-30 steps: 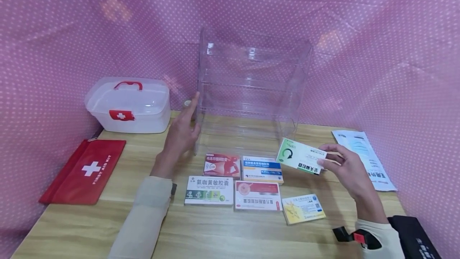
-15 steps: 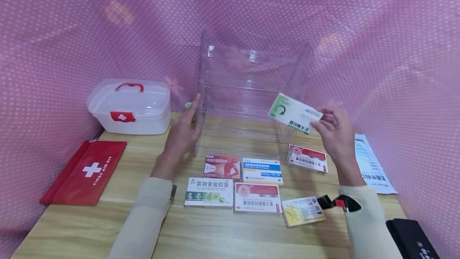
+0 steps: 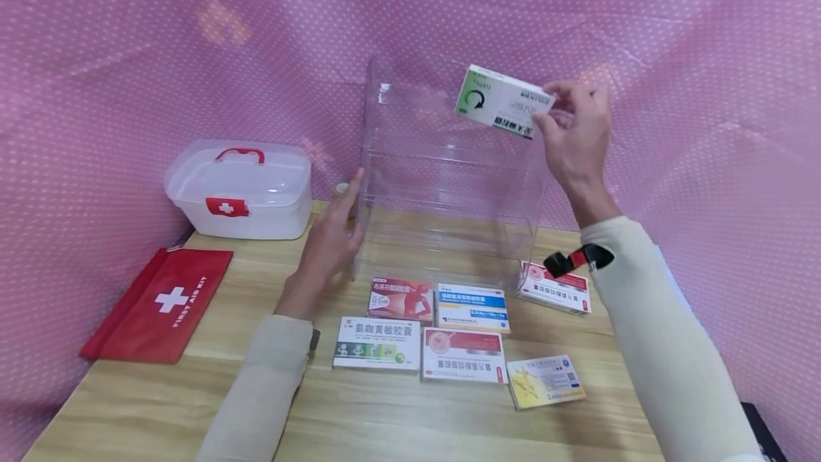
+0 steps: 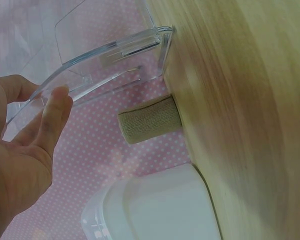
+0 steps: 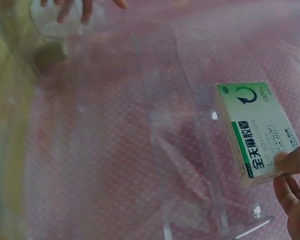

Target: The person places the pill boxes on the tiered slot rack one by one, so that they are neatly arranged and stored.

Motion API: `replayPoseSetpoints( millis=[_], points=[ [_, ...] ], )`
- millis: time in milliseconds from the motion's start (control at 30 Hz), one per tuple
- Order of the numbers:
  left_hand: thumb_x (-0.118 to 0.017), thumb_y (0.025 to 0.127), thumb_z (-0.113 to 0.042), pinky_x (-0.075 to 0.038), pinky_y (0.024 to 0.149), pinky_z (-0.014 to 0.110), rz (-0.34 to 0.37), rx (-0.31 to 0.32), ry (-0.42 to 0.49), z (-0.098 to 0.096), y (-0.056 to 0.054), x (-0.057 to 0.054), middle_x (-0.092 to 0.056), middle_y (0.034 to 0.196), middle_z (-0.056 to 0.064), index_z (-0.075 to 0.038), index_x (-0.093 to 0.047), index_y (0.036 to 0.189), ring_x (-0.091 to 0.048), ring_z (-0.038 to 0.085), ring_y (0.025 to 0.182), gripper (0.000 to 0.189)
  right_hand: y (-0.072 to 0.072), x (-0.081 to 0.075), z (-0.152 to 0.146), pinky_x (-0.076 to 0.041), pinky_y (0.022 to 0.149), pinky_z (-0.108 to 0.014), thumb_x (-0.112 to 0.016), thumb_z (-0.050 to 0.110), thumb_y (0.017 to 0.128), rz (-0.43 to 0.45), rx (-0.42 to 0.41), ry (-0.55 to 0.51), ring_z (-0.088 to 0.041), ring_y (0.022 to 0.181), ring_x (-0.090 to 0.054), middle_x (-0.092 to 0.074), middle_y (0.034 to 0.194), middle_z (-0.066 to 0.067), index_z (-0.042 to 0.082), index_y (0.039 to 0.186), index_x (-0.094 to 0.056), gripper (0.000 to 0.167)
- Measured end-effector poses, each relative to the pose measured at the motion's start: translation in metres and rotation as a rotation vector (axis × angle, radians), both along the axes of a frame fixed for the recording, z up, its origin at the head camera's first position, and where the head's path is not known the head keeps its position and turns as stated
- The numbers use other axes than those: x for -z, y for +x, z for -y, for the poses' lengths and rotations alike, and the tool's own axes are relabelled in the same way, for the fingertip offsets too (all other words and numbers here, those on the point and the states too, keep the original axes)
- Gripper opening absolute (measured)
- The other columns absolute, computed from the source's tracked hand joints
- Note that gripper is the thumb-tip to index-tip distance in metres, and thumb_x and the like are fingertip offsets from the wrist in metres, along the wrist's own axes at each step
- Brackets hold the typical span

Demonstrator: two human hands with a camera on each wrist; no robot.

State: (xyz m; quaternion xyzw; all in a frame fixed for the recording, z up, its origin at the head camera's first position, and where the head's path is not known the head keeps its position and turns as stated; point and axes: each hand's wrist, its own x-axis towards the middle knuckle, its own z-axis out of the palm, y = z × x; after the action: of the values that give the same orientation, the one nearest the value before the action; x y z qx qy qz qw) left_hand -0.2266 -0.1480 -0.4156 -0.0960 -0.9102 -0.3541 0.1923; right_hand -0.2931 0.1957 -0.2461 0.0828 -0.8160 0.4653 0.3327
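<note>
A clear multi-tier plastic rack [image 3: 442,177] stands at the back middle of the table. My left hand [image 3: 330,241] holds its left side panel; in the left wrist view the thumb and the fingers [image 4: 55,112] lie on either side of the panel's edge. High before the rack's top tier, my right hand [image 3: 577,137] pinches a green-and-white medicine box [image 3: 503,102] by its right end. Its printed face shows in the right wrist view. Several medicine boxes, among them a red one [image 3: 400,299] and a blue-and-white one [image 3: 473,307], lie flat in front of the rack.
A white first-aid box [image 3: 240,191] and a red first-aid pouch [image 3: 160,305] are at the left. A tan bandage roll [image 4: 150,120] stands between the box and rack. Another medicine box [image 3: 554,287] lies by the rack's right front corner. Pink dotted cloth hangs behind.
My right hand has lifted the green-and-white medicine box up and slightly left, from low at the rack's right to its top tier. The left hand has stayed at the side panel.
</note>
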Motion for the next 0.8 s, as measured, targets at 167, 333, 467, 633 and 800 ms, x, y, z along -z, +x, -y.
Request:
replayPoseSetpoints(
  millis=[167, 333, 467, 633, 800],
  points=[
    [-0.072, 0.097, 0.0, -0.05, 0.118, 0.057, 0.0, 0.0, 0.003, -0.003, -0.001, -0.002, -0.045, 0.171, 0.011, -0.043, -0.015, 0.172, -0.058, 0.04, 0.144, 0.104, -0.027, -0.024, 0.005, -0.059, 0.1, -0.018, -0.072, -0.011, 0.09, 0.006, 0.008, -0.01, -0.01, 0.112, -0.068, -0.034, 0.105, 0.012, -0.001, 0.126, -0.071, 0.037],
    [-0.072, 0.096, 0.002, -0.05, 0.118, 0.057, 0.007, 0.003, 0.009, -0.005, 0.0, -0.004, -0.043, 0.172, 0.012, -0.043, -0.014, 0.172, -0.056, 0.041, 0.145, 0.106, -0.046, -0.028, 0.008, -0.059, 0.098, -0.017, -0.07, -0.014, 0.09, 0.044, 0.017, -0.03, -0.01, 0.111, -0.069, -0.033, 0.105, 0.012, -0.001, 0.125, -0.071, 0.037],
    [-0.072, 0.095, 0.002, -0.053, 0.115, 0.057, 0.006, 0.003, 0.006, -0.006, 0.0, -0.003, -0.043, 0.172, 0.012, -0.043, -0.014, 0.173, -0.059, 0.042, 0.142, 0.107, -0.053, -0.024, 0.011, -0.059, 0.098, -0.016, -0.069, -0.014, 0.091, 0.073, 0.021, -0.038, -0.013, 0.115, -0.07, -0.033, 0.106, 0.012, -0.001, 0.126, -0.072, 0.038],
    [-0.072, 0.096, 0.001, -0.054, 0.114, 0.056, 0.006, -0.001, 0.007, -0.007, -0.001, -0.001, -0.041, 0.173, 0.011, -0.044, -0.013, 0.172, -0.058, 0.041, 0.144, 0.106, -0.057, -0.026, 0.014, -0.058, 0.099, -0.016, -0.067, -0.014, 0.092, 0.078, 0.028, -0.004, -0.02, 0.122, -0.072, -0.033, 0.105, 0.012, 0.0, 0.128, -0.072, 0.039],
    [-0.072, 0.096, 0.001, -0.058, 0.108, 0.056, 0.007, -0.001, 0.009, -0.007, -0.001, 0.0, -0.044, 0.171, 0.012, -0.041, -0.016, 0.173, -0.063, 0.041, 0.137, 0.104, -0.061, -0.027, 0.019, -0.059, 0.099, -0.016, -0.065, -0.014, 0.093, 0.109, 0.029, 0.034, -0.02, 0.122, -0.071, -0.031, 0.103, 0.013, 0.0, 0.128, -0.072, 0.039]
  ],
)
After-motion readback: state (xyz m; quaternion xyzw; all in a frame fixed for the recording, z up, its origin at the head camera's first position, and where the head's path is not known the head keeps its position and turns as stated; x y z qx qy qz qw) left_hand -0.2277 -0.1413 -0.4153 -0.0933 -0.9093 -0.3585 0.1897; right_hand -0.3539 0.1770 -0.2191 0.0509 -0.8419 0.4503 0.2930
